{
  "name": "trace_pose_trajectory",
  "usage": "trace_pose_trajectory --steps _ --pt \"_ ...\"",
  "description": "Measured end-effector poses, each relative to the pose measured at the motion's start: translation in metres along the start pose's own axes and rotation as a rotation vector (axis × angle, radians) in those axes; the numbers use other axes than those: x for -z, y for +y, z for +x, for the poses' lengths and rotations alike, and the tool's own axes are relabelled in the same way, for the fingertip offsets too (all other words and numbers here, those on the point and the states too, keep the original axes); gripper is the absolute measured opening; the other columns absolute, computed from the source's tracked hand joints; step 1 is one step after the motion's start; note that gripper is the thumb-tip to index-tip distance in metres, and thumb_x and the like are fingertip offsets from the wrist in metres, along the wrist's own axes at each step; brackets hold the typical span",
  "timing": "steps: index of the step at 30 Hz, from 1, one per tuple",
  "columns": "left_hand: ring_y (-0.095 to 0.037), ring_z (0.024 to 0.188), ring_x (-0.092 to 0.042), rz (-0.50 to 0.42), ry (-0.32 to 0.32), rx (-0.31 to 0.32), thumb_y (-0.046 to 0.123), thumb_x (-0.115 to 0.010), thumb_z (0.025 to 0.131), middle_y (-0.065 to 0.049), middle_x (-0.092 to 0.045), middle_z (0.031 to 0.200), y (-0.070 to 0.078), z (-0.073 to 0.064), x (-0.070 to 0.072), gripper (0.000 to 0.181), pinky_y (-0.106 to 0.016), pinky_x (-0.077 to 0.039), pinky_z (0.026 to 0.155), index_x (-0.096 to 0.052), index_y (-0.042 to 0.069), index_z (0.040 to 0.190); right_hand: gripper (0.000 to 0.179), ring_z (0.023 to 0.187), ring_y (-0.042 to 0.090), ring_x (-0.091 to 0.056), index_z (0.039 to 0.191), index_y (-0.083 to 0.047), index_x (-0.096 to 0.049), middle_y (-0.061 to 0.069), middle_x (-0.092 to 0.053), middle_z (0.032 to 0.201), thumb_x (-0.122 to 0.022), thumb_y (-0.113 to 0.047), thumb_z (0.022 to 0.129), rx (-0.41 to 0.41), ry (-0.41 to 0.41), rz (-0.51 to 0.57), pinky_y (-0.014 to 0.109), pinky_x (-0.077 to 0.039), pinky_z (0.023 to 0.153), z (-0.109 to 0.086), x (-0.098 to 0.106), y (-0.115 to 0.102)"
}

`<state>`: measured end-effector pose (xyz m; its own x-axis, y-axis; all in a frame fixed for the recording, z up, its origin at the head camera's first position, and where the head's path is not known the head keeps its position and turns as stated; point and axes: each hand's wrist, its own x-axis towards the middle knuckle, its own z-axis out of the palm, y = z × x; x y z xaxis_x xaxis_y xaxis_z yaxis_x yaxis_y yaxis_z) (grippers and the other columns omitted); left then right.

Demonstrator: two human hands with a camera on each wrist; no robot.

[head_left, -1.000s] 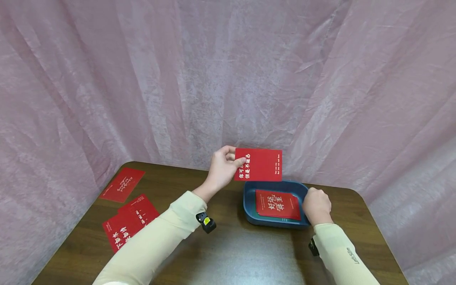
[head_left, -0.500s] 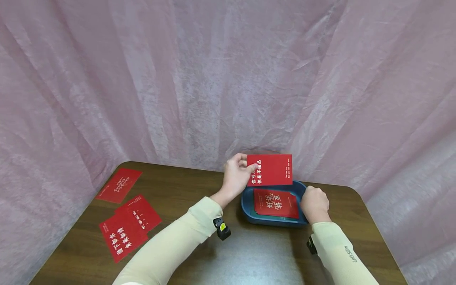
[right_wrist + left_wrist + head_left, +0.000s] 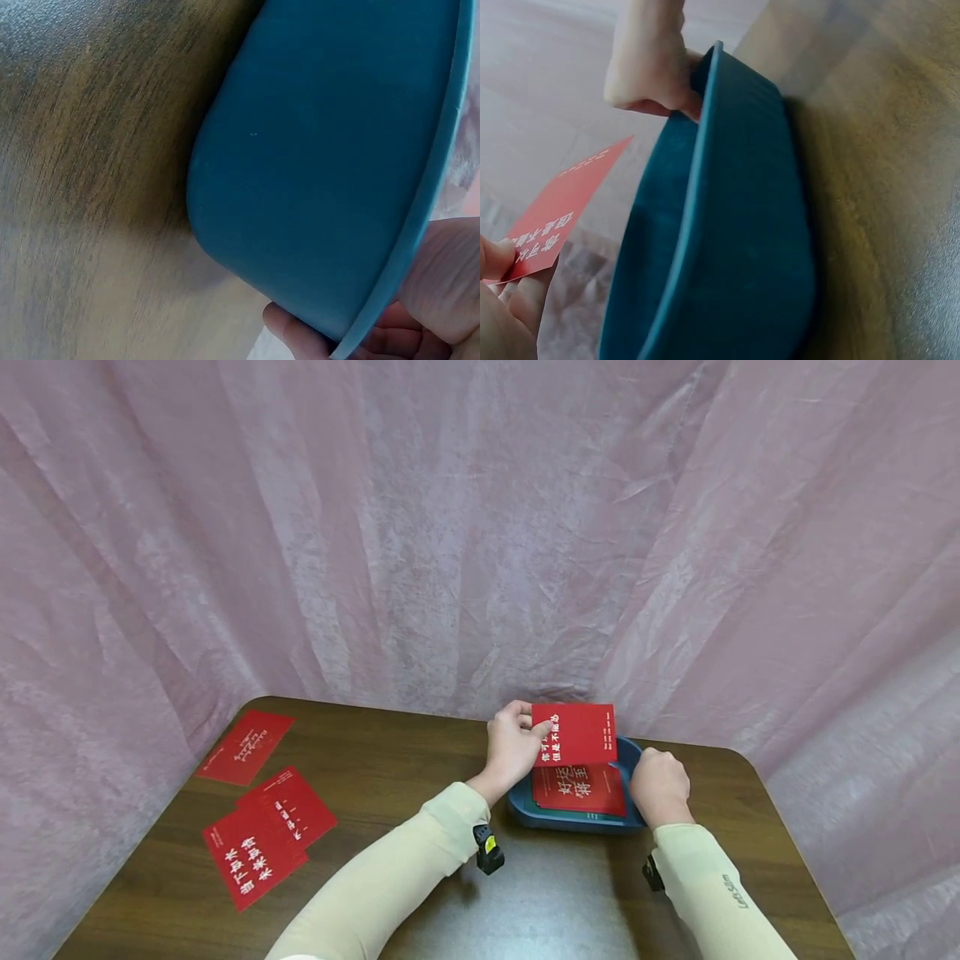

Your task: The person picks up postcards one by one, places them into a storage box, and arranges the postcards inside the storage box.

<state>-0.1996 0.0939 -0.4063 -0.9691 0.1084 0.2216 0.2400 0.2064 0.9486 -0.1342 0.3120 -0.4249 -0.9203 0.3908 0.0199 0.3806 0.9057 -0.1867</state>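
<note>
My left hand (image 3: 512, 745) pinches a red card (image 3: 581, 731) with white lettering by its left edge, thumb on the printed face. The card is held over the back part of a blue plastic bin (image 3: 555, 820), above its rim in the left wrist view. Inside the bin lies a stack of red cards (image 3: 592, 793), partly covered by the held card in the head view. My right hand (image 3: 662, 787) grips the bin's right end; in the right wrist view its fingers (image 3: 296, 330) curl under the rim (image 3: 405, 255).
On the left of the wooden table (image 3: 390, 768), two red cards overlap, the front one (image 3: 251, 860) lying over another (image 3: 311, 806). A further red card (image 3: 247, 747) lies behind them near the left edge. A pink curtain (image 3: 480, 527) hangs behind the table.
My left hand has carried the red card to the right and lowered it toward the bin. My right hand keeps its grip on the bin's end.
</note>
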Motion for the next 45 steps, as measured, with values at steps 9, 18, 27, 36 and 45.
trace_pose_trajectory --steps 9,18,27,36,45 --pt "-0.007 0.063 -0.063 0.08 0.006 0.056 0.021 -0.074 0.08 -0.002 -0.069 0.076 -0.012 -0.003 -0.014 0.027 -0.023 -0.052 0.054 -0.063 0.008 0.101 0.023 0.067 0.039 -0.062 0.092 0.01 -0.061 0.03 -0.064 0.085 -0.057 -0.011 0.082 0.006 0.012 -0.004 0.05 -0.052 0.053 0.001 -0.002 0.001" --pt "-0.009 0.063 -0.059 0.142 -0.042 0.109 0.022 -0.076 0.078 -0.003 -0.064 0.074 -0.023 -0.002 -0.018 0.032 -0.023 -0.051 0.054 -0.064 0.005 0.102 0.027 0.066 0.038 -0.061 0.095 0.01 -0.06 0.03 -0.064 0.088 -0.061 -0.013 0.081 0.004 -0.003 -0.012 0.05 -0.052 0.053 0.003 -0.002 0.002" --pt "-0.009 0.068 -0.058 0.21 -0.109 0.157 0.02 -0.078 0.076 -0.001 -0.063 0.077 -0.026 -0.005 -0.026 0.041 -0.023 -0.05 0.057 -0.062 0.003 0.11 0.024 0.071 0.042 -0.062 0.094 0.009 -0.06 0.031 -0.064 0.089 -0.058 -0.012 0.082 0.022 0.009 -0.015 0.051 -0.051 0.052 0.003 -0.003 0.003" --pt "-0.019 0.096 -0.057 0.373 -0.118 0.172 0.022 -0.077 0.076 -0.008 -0.064 0.105 -0.03 -0.009 -0.034 0.041 -0.031 -0.053 0.073 -0.062 0.005 0.11 0.026 0.069 0.041 -0.063 0.095 0.01 -0.061 0.031 -0.064 0.088 -0.059 -0.012 0.081 0.016 0.014 -0.013 0.05 -0.051 0.05 0.005 -0.006 0.003" --pt "-0.018 0.093 -0.062 0.453 -0.122 0.135 0.025 -0.078 0.075 -0.008 -0.066 0.106 -0.033 -0.013 -0.039 0.047 -0.033 -0.054 0.075 -0.06 0.008 0.115 0.026 0.069 0.041 -0.062 0.094 0.01 -0.061 0.031 -0.064 0.088 -0.06 -0.013 0.081 0.018 0.02 -0.015 0.051 -0.052 0.052 0.004 -0.004 0.002"
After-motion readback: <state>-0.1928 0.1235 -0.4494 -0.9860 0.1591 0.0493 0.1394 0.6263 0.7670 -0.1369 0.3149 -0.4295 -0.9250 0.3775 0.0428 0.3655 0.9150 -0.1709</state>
